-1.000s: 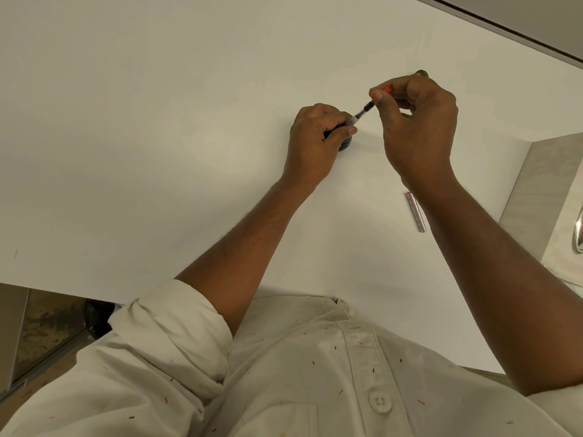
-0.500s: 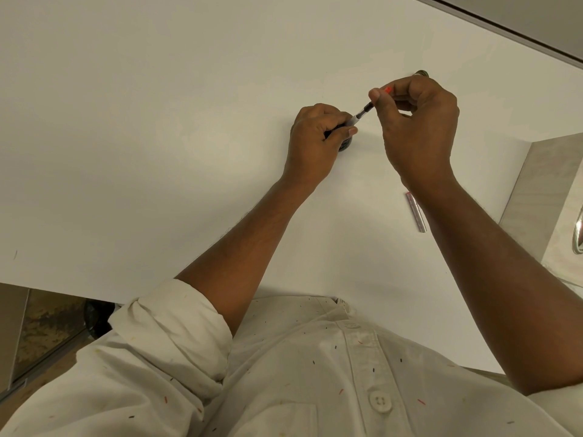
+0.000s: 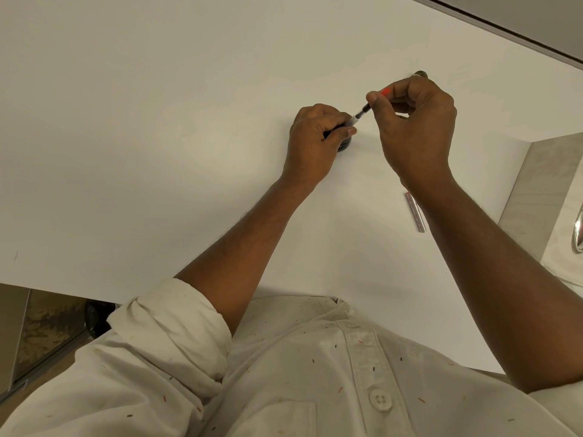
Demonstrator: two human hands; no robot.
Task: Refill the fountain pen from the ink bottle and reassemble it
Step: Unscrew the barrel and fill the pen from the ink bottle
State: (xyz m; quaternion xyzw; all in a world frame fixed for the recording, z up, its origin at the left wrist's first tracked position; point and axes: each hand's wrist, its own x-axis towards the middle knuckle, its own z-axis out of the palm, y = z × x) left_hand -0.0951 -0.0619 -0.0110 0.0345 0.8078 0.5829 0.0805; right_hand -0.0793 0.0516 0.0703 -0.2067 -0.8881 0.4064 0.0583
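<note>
My left hand (image 3: 314,141) is wrapped around the front section of the fountain pen and rests over the dark ink bottle (image 3: 344,146), which is mostly hidden beneath it. The pen's thin converter (image 3: 359,116) sticks up to the right out of that hand. Its red-tipped end (image 3: 385,91) is pinched between thumb and fingers of my right hand (image 3: 416,134). The nib is hidden. A silvery pink pen barrel (image 3: 415,212) lies on the white table (image 3: 157,137), beside my right wrist.
A small dark round object (image 3: 421,74), maybe the bottle's cap, peeks out behind my right hand. A pale cabinet with a metal handle (image 3: 579,230) stands at the right. The table's near edge runs along my shirt.
Nothing moves much: both hands stay on the pen over the bottle, and my right fingers shift only slightly on the converter's red end.
</note>
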